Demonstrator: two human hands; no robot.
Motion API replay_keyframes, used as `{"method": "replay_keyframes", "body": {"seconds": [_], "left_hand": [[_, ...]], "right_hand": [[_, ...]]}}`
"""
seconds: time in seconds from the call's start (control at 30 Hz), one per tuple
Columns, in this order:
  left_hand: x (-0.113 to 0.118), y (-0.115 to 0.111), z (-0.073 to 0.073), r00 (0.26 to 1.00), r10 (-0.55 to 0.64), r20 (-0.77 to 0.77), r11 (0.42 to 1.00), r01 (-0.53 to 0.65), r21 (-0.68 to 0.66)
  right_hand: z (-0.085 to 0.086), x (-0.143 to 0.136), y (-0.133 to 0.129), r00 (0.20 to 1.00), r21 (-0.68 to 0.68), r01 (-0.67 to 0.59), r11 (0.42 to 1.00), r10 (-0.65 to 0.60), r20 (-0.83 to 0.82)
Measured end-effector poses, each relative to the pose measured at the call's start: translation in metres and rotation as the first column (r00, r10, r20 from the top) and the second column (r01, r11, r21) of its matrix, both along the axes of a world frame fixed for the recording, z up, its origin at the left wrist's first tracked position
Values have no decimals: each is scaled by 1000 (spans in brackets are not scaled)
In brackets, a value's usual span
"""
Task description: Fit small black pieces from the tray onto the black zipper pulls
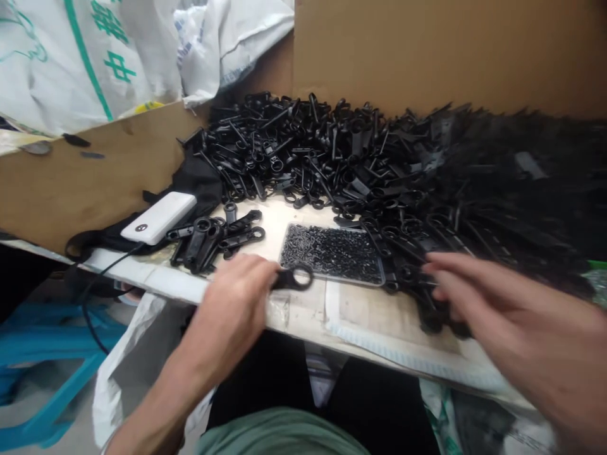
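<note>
Pinching a black ring-ended part [297, 277], the left hand [239, 294] has it right by the near left corner of the tray [348, 280] of tiny black pieces! The right hand [493, 303] blurs beside dark parts; whether it holds one, I cannot tell. A huge black heap [308, 148] blocks the desk's [275, 218] back, cardboard [441, 50] behind; leftward, a small cluster [203, 240], then a white device [159, 218] trailing black cable [90, 316].

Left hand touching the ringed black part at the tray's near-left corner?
Touching: the head view shows the left hand gripping the ringed black part, its ring jutting out.
</note>
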State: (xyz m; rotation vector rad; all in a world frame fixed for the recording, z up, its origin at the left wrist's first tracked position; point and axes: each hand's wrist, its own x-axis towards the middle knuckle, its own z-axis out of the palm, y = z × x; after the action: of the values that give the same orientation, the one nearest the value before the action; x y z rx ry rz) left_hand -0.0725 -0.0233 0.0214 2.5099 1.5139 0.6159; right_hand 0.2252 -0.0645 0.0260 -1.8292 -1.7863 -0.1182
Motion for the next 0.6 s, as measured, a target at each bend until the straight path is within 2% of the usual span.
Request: {"method": "replay_keyframes", "body": {"seconds": [0.03, 0.1, 0.17, 0.23, 0.3, 0.4, 0.5, 0.6], "left_hand": [[10, -4, -2, 996, -87, 33, 990, 91, -112], [28, -9, -9, 985, -170, 13, 953, 168, -251], [39, -9, -15, 976, -210, -54, 931, 182, -317], [42, -6, -19, 965, -233, -118, 924, 182, -337], [40, -2, -18, 958, -242, -153, 927, 182, -326], [33, 3, -11, 966, -220, -136, 941, 173, -290], [27, 14, -2, 980, -128, -155, 972, 93, -214], [25, 34, 2, 959, -36, -281, 997, 17, -70]], "right_hand": [[0, -10, 3, 992, 0, -107, 994, 106, -69], [-2, -23, 15, 964, -58, -255, 965, 250, -90], [-5, -31, 29, 958, -170, -281, 944, 286, 3], [-9, -37, 43, 948, -293, -235, 927, 285, 142], [-12, -43, 53, 922, -389, -176, 904, 290, 258], [-17, -50, 65, 893, -469, -115, 876, 298, 338], [-19, -53, 71, 891, -490, -87, 867, 287, 350], [-18, -52, 72, 895, -487, -81, 869, 279, 349]]}}
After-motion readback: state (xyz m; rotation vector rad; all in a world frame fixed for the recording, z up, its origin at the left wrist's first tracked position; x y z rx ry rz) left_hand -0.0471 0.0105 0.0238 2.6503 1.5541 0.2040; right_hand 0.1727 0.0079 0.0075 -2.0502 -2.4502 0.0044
